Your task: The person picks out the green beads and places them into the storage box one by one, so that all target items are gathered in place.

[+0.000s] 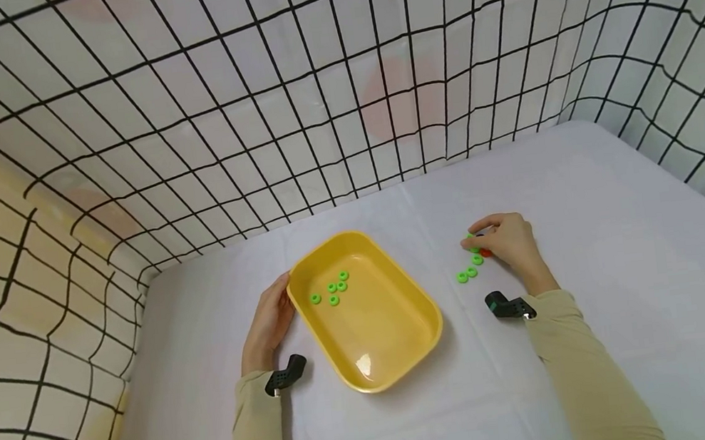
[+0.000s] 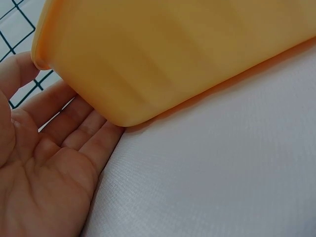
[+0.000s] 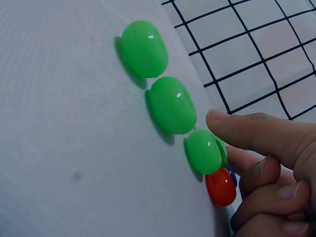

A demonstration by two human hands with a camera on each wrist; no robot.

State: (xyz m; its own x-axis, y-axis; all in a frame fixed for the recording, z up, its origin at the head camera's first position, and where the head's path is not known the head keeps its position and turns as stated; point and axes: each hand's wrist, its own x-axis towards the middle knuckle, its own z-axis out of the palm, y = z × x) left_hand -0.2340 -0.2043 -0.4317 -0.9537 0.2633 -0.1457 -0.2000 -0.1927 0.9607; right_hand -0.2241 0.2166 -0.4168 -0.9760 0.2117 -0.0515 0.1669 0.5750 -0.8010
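A yellow tray (image 1: 403,329) lies on the white table with several green rings (image 1: 334,290) in its far left part. My left hand (image 1: 274,307) lies flat beside it, straight fingers (image 2: 74,133) touching the tray's wall (image 2: 163,54). To the right, my right hand (image 1: 480,237) curls over a small row of loose rings. Two green rings (image 3: 144,48) (image 3: 173,104) lie free. A third green ring (image 3: 202,150) sits between my thumb and curled fingers (image 3: 256,133), with a red bead (image 3: 220,186) and a blue one (image 3: 231,175) right behind it.
White panels with a black grid (image 1: 339,92) wall the table on the left, back and right. The white cloth (image 1: 623,277) stretches out to the right of my right hand and in front of the tray.
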